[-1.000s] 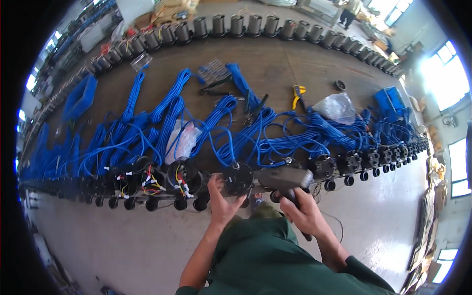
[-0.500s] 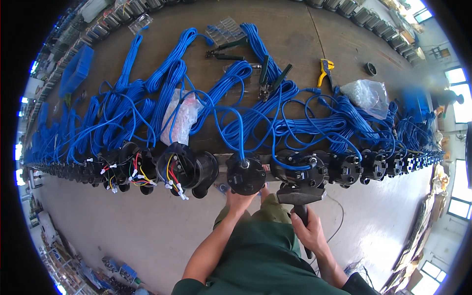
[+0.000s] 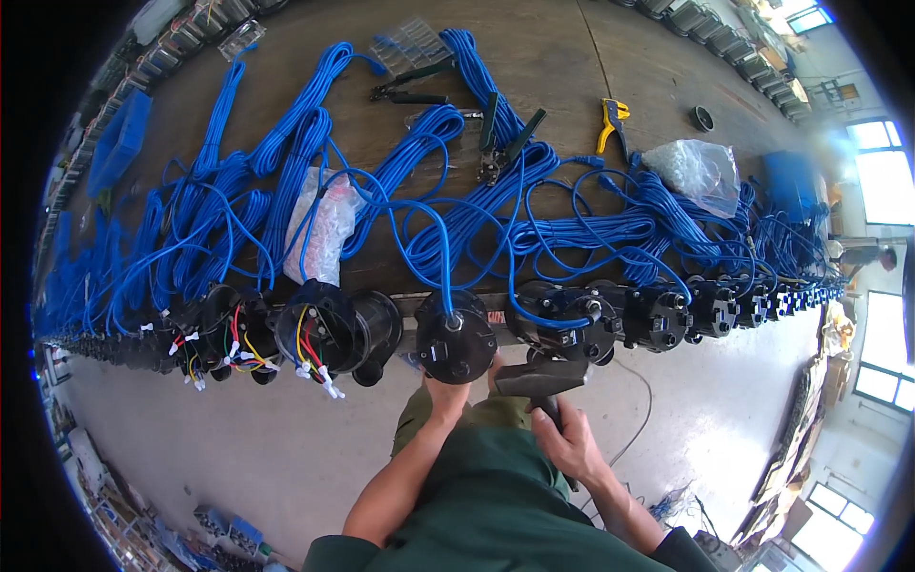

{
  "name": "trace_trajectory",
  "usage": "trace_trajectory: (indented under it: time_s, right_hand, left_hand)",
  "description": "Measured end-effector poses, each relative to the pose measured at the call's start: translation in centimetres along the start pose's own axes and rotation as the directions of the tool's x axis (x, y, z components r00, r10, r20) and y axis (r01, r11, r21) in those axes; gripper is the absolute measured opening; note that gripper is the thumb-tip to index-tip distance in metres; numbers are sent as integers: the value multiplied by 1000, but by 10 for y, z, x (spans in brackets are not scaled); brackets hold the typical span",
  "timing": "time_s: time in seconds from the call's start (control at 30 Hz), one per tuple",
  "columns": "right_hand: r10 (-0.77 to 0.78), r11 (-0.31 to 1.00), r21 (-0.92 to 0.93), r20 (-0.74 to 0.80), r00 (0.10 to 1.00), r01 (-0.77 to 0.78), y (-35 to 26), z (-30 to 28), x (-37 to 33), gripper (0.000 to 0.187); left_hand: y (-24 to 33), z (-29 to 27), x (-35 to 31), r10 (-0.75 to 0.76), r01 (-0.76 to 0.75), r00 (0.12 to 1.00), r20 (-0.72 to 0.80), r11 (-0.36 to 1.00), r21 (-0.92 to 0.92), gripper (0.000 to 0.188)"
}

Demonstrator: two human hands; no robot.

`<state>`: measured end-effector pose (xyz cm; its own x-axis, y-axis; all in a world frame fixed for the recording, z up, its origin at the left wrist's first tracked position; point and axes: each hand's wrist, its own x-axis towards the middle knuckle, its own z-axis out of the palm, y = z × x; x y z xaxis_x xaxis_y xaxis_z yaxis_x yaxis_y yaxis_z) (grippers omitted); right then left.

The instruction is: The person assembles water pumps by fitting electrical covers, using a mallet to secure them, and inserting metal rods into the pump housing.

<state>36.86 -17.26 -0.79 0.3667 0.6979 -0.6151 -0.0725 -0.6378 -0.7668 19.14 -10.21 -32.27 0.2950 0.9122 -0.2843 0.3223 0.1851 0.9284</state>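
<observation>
Bracing the black housing (image 3: 459, 351) squarely at the near edge of the table (image 3: 534, 57), its blue cable (image 3: 445, 257) left free, should serve well; the left hand (image 3: 446, 398) is beneath it, fingers hidden, so its grip cannot be told. To the right, the right hand (image 3: 570, 440) is wrapped around the hammer (image 3: 541, 379), best held level, and mostly covers its handle (image 3: 548, 408).

hammer (image 3: 541, 379) just r. of housing (image 3: 457, 349), cable coils (image 3: 481, 219) behind both, l.-to-r. on bench (image 3: 538, 57).
</observation>
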Motion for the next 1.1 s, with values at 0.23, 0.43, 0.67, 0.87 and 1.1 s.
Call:
trace_trajectory:
  time_s: [0.23, 0.43, 0.67, 0.87, 1.1]
  right_hand:
    - [-255, 862, 407, -168, 952, 303, -27, -4, -8, 27]
    - [97, 988, 121, 11, 995, -98, 23, 18, 3, 25]
    - [16, 977, 214, -27, 1000, -10, -21, -12, -10, 25]
    - [-108, 953, 263, -159, 981, 147, 0, 12, 11, 29]
    - [11, 993, -114, -55, 998, -18, -1, -3, -1, 26]
  left_hand:
    - [-16, 0, -6, -109, 111, 994, 22, 982, -154, 62]
    - [11, -2, 7, -175, 166, 984, 36, 817, -552, 64]
    - [7, -10, 8, -60, 61, 998, 12, 991, -115, 69]
    - [20, -18, 2, -120, 128, 990, 76, 985, -115, 65]
    - [51, -40, 16, -115, 43, 964, 239, 957, 286, 76]
